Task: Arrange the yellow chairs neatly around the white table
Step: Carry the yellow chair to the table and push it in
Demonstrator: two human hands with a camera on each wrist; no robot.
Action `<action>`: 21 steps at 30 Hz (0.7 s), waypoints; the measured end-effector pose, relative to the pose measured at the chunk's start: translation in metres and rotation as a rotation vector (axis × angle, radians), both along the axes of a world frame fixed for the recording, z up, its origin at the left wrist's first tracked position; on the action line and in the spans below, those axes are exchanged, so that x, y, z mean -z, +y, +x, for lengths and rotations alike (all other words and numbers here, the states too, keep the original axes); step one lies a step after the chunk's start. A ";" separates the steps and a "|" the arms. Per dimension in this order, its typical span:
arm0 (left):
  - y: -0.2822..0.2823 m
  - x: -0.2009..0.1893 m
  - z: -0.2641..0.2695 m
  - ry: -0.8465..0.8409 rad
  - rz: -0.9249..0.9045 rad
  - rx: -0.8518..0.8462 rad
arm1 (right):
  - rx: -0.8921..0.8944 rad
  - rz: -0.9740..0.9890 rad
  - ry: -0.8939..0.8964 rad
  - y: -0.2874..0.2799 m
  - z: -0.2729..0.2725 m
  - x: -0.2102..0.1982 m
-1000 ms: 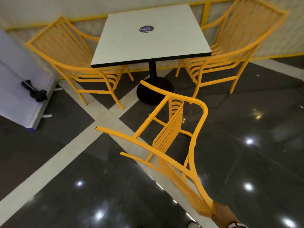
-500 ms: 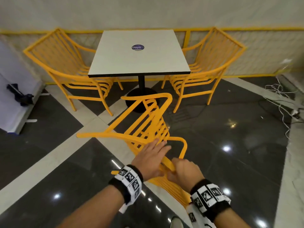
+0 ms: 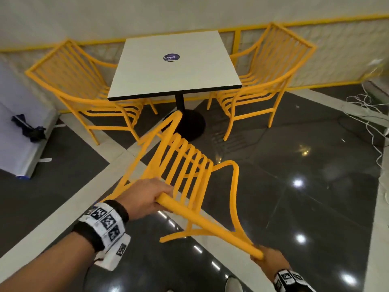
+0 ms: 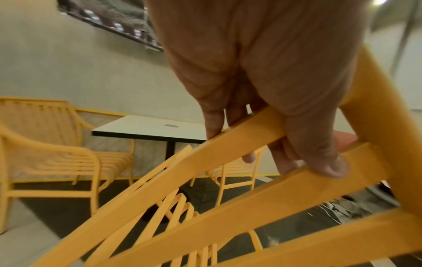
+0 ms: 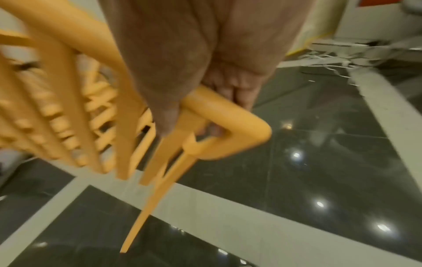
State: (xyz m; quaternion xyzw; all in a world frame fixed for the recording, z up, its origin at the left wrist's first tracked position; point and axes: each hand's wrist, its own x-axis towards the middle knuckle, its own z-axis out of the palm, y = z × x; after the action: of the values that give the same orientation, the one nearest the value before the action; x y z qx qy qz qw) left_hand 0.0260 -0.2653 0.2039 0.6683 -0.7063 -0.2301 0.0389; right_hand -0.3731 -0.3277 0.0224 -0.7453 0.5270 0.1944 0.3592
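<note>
I have the third yellow chair [image 3: 185, 171] tipped hard over in front of me, its top rail running from my left hand [image 3: 143, 199] down to my right hand [image 3: 268, 258] at about 5 o'clock in the head view. My left fingers [image 4: 319, 159] are curled around the rail corner and the first back slat, gripping it firmly. My right hand is clenched around the other rounded corner of the frame [image 5: 239, 126], thumb on one side and fingers wrapped underneath. The picture from the right wrist is blurred, so I cannot make out the slats clearly there.

The chair's far end points toward 12 o'clock and reaches close to the black round base [image 3: 191, 125] of the white table [image 3: 174, 68]. Whether any leg touches the floor, I cannot tell.

The table stands at 12 o'clock against the wall, with a round dark sticker [image 3: 171, 57] on top. One yellow chair [image 3: 80, 85] sits at 10 o'clock, tucked beside the table's left edge; another [image 3: 267, 81] sits at 2 o'clock beside its right edge. White cables [image 3: 370, 114] lie on the dark glossy floor at 3 o'clock.
</note>
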 end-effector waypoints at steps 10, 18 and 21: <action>0.103 0.027 0.103 0.695 -0.102 -0.506 | -0.542 -0.450 0.219 -0.074 0.074 -0.116; 0.160 0.145 0.124 0.773 -0.078 -0.786 | -0.615 -0.497 0.324 -0.049 0.105 -0.124; 0.167 0.157 0.117 0.661 -0.063 -0.793 | -0.608 -0.469 0.320 -0.036 0.107 -0.107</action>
State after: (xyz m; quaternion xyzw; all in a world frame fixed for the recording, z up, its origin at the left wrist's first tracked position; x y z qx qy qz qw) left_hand 0.1433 -0.0987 0.0469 0.7749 -0.3553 -0.3752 0.3641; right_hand -0.2664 -0.3633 0.1294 -0.8890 0.3619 0.2799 0.0196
